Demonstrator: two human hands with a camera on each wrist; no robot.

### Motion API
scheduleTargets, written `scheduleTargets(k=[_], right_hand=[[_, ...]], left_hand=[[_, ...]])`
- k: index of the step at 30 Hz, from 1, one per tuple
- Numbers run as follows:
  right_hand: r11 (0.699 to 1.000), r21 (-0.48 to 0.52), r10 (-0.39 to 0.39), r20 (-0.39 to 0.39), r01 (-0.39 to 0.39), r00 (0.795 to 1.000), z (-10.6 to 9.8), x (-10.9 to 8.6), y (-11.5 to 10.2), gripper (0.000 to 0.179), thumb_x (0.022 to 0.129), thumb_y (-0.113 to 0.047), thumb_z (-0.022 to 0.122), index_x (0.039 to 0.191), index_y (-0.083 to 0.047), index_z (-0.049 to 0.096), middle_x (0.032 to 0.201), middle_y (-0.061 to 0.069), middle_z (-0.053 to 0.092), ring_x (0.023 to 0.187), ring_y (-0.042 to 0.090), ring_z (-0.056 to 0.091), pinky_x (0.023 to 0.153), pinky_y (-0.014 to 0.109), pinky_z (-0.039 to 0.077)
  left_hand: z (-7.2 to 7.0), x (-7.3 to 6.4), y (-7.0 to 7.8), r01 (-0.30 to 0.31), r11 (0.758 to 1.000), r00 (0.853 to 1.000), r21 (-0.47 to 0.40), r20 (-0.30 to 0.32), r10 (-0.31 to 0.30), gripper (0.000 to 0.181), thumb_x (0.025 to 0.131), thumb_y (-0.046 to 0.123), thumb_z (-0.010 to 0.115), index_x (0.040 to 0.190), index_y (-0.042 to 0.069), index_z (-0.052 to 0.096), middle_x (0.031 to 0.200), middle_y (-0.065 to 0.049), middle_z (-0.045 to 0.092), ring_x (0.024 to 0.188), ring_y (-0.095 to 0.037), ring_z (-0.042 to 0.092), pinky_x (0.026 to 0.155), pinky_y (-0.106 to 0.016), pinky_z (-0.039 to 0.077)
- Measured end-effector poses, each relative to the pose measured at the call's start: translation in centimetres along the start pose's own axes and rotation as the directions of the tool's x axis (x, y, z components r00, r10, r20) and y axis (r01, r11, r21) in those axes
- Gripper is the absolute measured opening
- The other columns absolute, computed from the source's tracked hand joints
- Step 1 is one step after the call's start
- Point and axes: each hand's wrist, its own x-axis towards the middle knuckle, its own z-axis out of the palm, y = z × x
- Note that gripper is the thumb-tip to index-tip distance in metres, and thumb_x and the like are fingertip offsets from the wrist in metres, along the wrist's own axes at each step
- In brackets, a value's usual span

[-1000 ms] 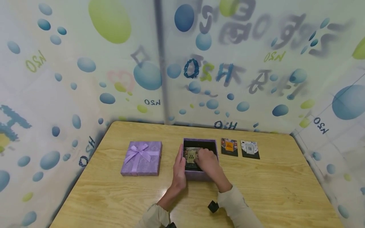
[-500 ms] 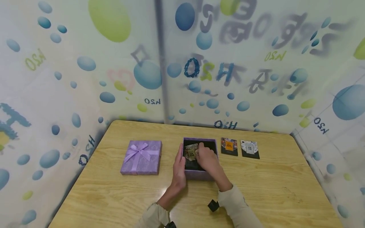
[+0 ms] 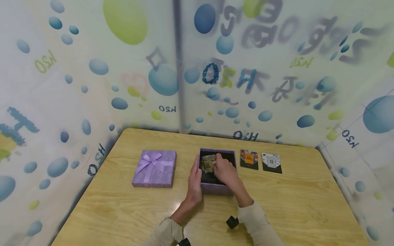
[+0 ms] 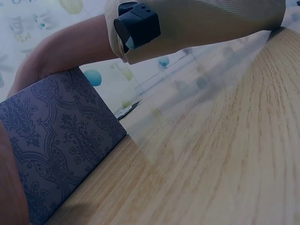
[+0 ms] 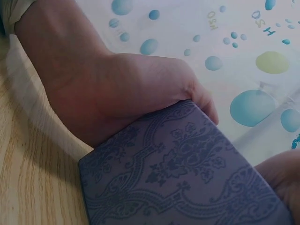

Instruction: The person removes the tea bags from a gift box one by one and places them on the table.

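Observation:
In the head view an open purple gift box (image 3: 217,189), black inside, stands on the table. My left hand (image 3: 194,186) rests along its left wall with the fingers fairly straight. My right hand (image 3: 227,172) reaches over the near right part of the box. Its fingers pinch the right edge of a small printed packet (image 3: 208,164) with a pale gold label, held inside the box. The fingertips are partly hidden. In the right wrist view the right hand (image 5: 117,89) bends over the rim of the patterned box (image 5: 173,173).
A purple lid (image 3: 155,169) with a ribbon bow lies left of the box. To the right lie two flat packets, one with an orange label (image 3: 249,159) and one with a white label (image 3: 271,162). Behind the wooden table (image 3: 123,212) hangs a printed curtain (image 3: 154,130).
The pale gold packet has lifted and tilted with my right hand, baring more of the black interior. My left hand stays against the box. The head view has shifted slightly.

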Motion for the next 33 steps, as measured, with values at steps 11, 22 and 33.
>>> scheduleTargets(k=[11,22,33], right_hand=[[0.976,0.181,-0.124,0.008,0.12,0.992,-0.3,0.4,0.4,0.033,0.102,-0.008,0.065,0.131,0.005,0.055,0.069,0.002,0.055,0.053,0.015,0.048,0.053,0.031,0.039],[0.95,0.273,-0.164,0.02,0.152,0.986,-1.8,-0.1,-0.4,0.041,0.104,-0.011,0.064,0.14,0.006,0.054,0.089,0.006,0.071,0.073,0.013,0.063,0.071,0.039,0.056],[0.938,0.308,-0.174,0.016,0.161,0.985,-2.9,-0.4,0.3,0.046,0.105,-0.013,0.064,0.143,0.008,0.051,0.083,0.014,0.07,0.063,0.015,0.056,0.068,0.034,0.05]], left_hand=[[0.0,0.0,0.0,-0.009,1.0,1.0,-0.011,-0.007,0.009,0.054,0.112,0.01,0.027,0.166,0.002,0.021,0.171,-0.016,0.022,0.158,-0.034,0.018,0.121,-0.015,0.016],[0.0,-0.1,0.1,0.031,0.999,1.0,0.007,0.004,-0.031,0.055,0.113,0.015,0.025,0.167,0.007,0.02,0.172,-0.019,0.02,0.158,-0.033,0.016,0.12,-0.016,0.014],[0.0,-0.1,-0.1,0.044,0.999,0.999,0.009,0.006,-0.044,0.054,0.113,0.014,0.025,0.167,0.005,0.02,0.172,-0.013,0.022,0.158,-0.03,0.017,0.12,-0.015,0.015]])
